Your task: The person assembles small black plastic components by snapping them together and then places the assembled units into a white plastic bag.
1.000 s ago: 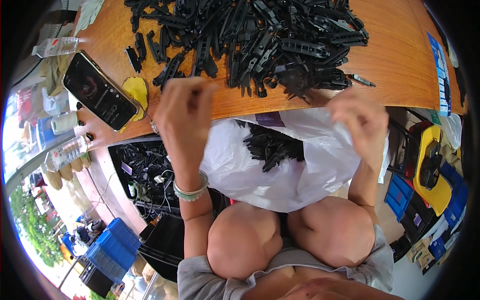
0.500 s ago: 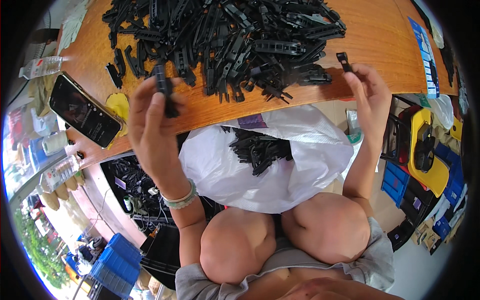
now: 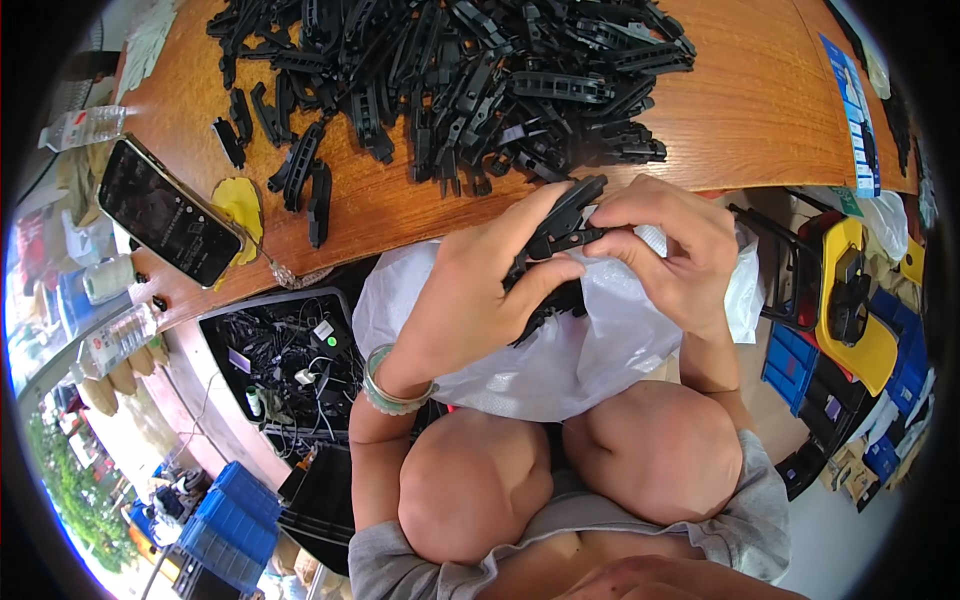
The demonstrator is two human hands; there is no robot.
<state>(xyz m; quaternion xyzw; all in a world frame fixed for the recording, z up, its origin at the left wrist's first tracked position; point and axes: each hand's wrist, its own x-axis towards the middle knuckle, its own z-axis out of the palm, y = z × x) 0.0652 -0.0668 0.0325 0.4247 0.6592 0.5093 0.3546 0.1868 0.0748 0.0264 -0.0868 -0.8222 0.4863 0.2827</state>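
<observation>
My left hand [image 3: 470, 285] grips a long black plastic part [image 3: 572, 205], held above the open mouth of a white woven bag [image 3: 620, 350]. Against it, my right hand [image 3: 675, 250] pinches a small black plastic piece [image 3: 578, 240] between thumb and forefinger. The two parts meet between my hands; how they join is hidden by the fingers. Beneath, more black parts show in the bag, partly covered by my left hand. A big heap of similar black plastic parts [image 3: 440, 80] covers the far middle of the wooden table [image 3: 740, 120].
A phone [image 3: 170, 212] leans by a yellow patch [image 3: 238, 205] at the table's left. Plastic bottles [image 3: 85, 130] stand at the left edge. Below it sits a black bin of parts and cables [image 3: 285, 350]. A yellow chair [image 3: 850, 320] and blue crates [image 3: 235, 515] are around.
Both hands have come together over the bag. My left moved right and nearer from the table, my right moved left and down, bringing the small piece against the long part.
</observation>
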